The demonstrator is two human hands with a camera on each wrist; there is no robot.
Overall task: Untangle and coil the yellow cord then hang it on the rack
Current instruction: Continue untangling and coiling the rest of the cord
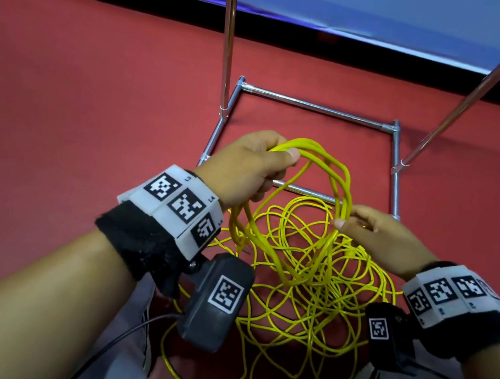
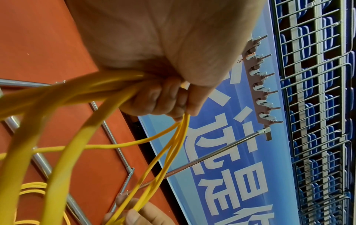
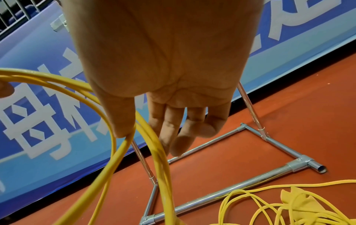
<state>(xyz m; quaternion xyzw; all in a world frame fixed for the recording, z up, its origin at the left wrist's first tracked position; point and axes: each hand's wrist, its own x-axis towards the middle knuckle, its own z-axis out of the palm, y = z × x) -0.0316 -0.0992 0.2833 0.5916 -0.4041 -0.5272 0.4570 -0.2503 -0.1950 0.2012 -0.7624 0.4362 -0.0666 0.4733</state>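
Red floor (image 1: pixel 78 92) is carrying a loose yellow cord (image 1: pixel 307 295) tangle before the rack (image 1: pixel 316 106). Left hand (image 1: pixel 245 169) is clenching several raised loops in curled fingers (image 2: pixel 154 100); right hand (image 1: pixel 387 239) is pinching them between thumb and forefinger, other fingers (image 3: pixel 192 129) relaxed.

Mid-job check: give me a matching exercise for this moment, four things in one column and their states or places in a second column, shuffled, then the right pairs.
Things:
1. left hand
2. right hand
3. yellow cord
4. rack base

States or places:
A. silver tube frame lying on the red floor
B. grips a bundle of gathered loops
C. mostly a loose tangle on the floor
D. pinches strands between thumb and fingers, other fingers relaxed

Pairs: 1-B, 2-D, 3-C, 4-A
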